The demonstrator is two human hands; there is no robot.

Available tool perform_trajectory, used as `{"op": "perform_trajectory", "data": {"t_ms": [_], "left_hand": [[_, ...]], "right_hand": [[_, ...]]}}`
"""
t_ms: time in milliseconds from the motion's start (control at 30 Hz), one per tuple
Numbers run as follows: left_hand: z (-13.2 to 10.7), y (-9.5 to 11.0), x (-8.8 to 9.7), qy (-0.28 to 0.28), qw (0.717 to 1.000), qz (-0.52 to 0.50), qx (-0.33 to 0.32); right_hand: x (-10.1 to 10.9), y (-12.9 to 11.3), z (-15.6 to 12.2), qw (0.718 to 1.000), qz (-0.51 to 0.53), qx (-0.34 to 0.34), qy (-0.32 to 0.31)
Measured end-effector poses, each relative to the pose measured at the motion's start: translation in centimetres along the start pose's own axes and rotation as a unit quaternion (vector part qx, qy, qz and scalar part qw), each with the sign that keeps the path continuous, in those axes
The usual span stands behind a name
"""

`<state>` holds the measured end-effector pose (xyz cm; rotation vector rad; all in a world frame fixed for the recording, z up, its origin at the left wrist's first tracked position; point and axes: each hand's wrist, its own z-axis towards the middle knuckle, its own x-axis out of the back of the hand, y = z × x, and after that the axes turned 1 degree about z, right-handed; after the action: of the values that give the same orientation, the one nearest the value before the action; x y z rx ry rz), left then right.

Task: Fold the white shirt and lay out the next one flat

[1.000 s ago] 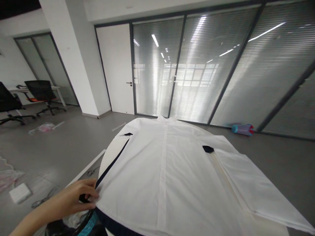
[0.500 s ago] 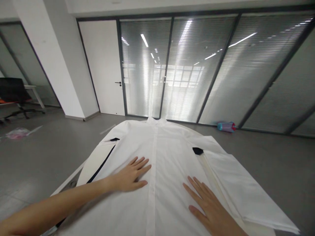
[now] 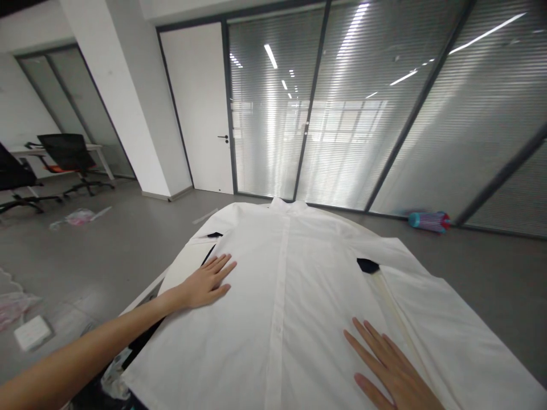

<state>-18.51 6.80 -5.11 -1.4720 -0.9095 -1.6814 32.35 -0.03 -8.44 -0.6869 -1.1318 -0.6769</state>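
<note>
A white button-front shirt (image 3: 252, 319) lies spread out, its collar at the far end and the placket running toward me. My left hand (image 3: 207, 282) rests flat on the shirt's left side, close to its side edge, with fingers spread. On the right front panel lies my right hand (image 3: 387, 364), fingers apart and palm down; its wrist runs out of the lower edge of the view. Neither hand grips the cloth. Dark patches (image 3: 368, 266) show between the body and the sleeves. The right sleeve (image 3: 453, 330) stretches toward the lower right. Most of the surface underneath is hidden.
Plastic wrapping (image 3: 115, 376) sits below my left forearm. A white box (image 3: 33, 333) and crumpled pink-and-clear plastic (image 3: 80, 216) lie on the floor at left. Office chairs (image 3: 70, 154) stand farther back. A blue-and-red striped bundle (image 3: 429, 221) lies by the glass partition.
My left hand has slid left over the shirt, from near the placket to its side edge. My right hand stays spread on the right panel. The camera view has turned left.
</note>
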Motion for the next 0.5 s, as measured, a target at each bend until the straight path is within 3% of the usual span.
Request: {"op": "perform_trajectory", "data": {"t_ms": [133,267,400,500], "left_hand": [[1.6,0.3,1.7,-0.004,1.0,-0.003,0.004],[7.2,0.7,3.4,0.007,1.0,-0.014,0.008],[13.0,0.8,2.0,0.054,0.999,-0.01,0.002],[15.1,0.2,-0.2,0.042,0.999,0.001,0.023]], "right_hand": [[0.2,-0.2,0.1,0.999,0.024,0.0,0.037],[0.2,-0.4,0.2,0.999,0.007,0.008,0.049],[0.2,-0.5,0.3,1.0,-0.004,0.001,0.029],[0.5,-0.9,0.2,1.0,-0.002,-0.011,0.006]]}}
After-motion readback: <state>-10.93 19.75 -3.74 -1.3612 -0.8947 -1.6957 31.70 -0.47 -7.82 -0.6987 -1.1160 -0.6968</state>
